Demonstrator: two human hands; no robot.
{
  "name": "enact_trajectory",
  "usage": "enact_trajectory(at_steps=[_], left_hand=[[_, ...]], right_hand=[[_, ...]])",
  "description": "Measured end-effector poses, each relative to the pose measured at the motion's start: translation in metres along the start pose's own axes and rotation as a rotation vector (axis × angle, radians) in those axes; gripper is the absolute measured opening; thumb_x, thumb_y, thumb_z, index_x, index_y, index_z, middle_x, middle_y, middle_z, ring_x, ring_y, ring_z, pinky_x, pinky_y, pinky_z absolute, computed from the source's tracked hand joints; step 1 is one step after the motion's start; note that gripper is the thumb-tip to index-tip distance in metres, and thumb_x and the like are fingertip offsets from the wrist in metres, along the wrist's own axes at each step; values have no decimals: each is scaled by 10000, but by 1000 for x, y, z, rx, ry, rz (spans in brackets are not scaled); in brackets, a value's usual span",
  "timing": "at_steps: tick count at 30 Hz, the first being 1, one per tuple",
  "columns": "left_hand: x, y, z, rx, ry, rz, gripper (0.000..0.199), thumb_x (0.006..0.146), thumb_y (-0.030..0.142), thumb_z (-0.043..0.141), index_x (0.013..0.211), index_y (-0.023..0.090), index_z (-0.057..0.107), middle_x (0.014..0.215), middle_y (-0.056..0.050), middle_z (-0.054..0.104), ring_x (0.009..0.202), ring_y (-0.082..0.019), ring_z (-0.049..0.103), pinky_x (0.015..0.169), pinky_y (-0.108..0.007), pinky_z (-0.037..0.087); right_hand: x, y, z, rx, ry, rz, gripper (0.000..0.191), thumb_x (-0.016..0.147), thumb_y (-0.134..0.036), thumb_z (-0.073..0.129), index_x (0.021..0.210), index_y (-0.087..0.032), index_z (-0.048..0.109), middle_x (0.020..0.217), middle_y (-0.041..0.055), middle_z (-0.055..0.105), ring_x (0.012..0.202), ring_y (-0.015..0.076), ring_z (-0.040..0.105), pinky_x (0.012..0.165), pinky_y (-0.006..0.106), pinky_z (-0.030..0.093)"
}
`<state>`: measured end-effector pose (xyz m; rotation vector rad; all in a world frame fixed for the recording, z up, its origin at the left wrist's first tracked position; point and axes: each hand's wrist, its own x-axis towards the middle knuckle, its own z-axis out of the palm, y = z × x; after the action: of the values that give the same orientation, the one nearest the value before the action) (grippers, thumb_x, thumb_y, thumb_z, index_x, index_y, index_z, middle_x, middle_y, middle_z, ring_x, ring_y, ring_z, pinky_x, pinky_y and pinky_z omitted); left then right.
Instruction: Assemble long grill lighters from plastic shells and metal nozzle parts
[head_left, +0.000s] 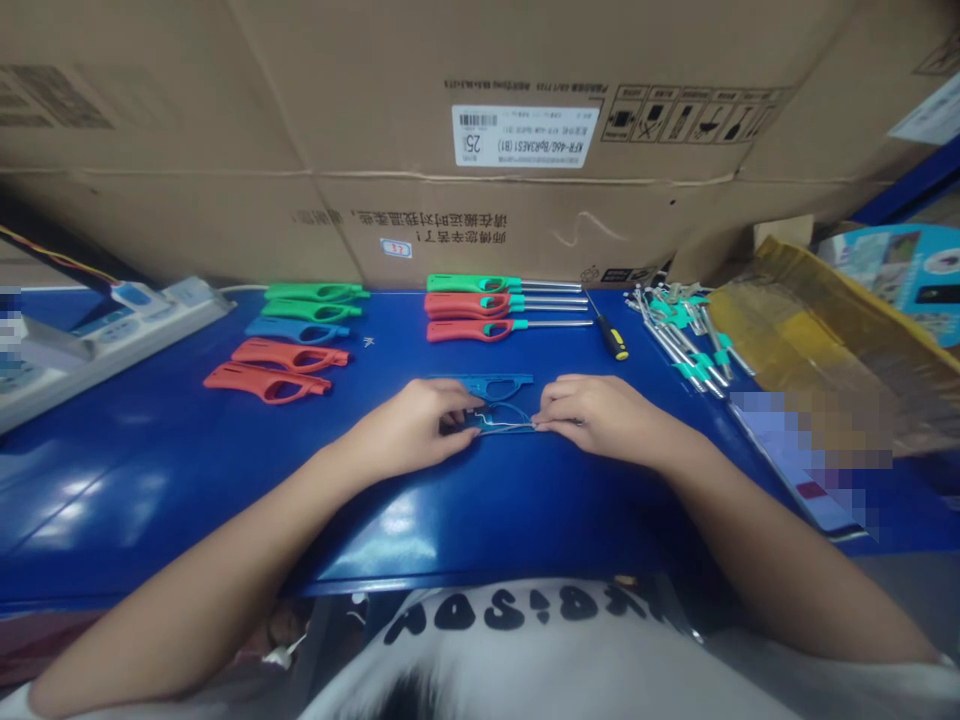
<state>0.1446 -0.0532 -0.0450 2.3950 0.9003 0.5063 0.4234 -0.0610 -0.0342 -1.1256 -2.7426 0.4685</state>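
Note:
A blue plastic utility-lighter shell (491, 386) lies on the blue workbench (150, 500), directly in front of me. A thin wire (506, 427) runs across its lower part. My left hand (405, 430) pinches the shell's left end, and my right hand (600, 418) holds the right end near the wire. My fingers hide part of the shell. Behind the hands lie loose green, blue and red lighter shells (277, 370) on the left. Several finished lighters with metal nozzles (480, 305) sit further back.
A yellow-and-black screwdriver (611, 338) and a pile of metal rods with teal parts (686, 340) lie at the back right. A power strip (127, 345) sits at the left edge. Stacked cardboard boxes (480, 140) stand behind the bench, and a yellow-taped package (825, 330) rests at the right.

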Motion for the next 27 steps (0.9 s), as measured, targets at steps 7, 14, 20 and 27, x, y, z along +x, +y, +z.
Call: enact_trajectory(at_steps=[7, 14, 20, 27], left_hand=[[3, -1, -1, 52, 21, 54, 249, 918, 156, 601, 1114, 183, 753, 998, -88, 748, 870, -193, 718, 814, -315, 582], [4, -2, 1, 69, 26, 38, 265, 891, 95, 622, 1099, 179, 764, 946, -74, 744, 807, -173, 708, 768, -288, 568], [5, -2, 1, 70, 34, 37, 256, 893, 117, 637, 1102, 191, 764, 942, -72, 744, 771, -159, 699, 745, -275, 565], [5, 0, 6, 72, 29, 43, 277, 894, 99, 627, 1130, 174, 750, 941, -72, 738, 783, -165, 698, 745, -280, 559]], right_hand=[[6, 8, 6, 367, 4, 239, 78, 843, -253, 723, 800, -188, 730, 804, 18, 716, 740, 149, 620, 651, 248, 416], [14, 4, 5, 341, -64, 393, 107, 820, -248, 729, 736, -187, 704, 640, -11, 634, 577, 115, 522, 564, 237, 362], [12, 0, -5, 370, -92, 383, 141, 818, -312, 734, 773, -179, 722, 588, -20, 603, 541, 113, 507, 549, 240, 366], [11, 3, 0, 385, -84, 380, 178, 829, -341, 718, 768, -174, 704, 622, -7, 620, 563, 114, 521, 530, 230, 364]])
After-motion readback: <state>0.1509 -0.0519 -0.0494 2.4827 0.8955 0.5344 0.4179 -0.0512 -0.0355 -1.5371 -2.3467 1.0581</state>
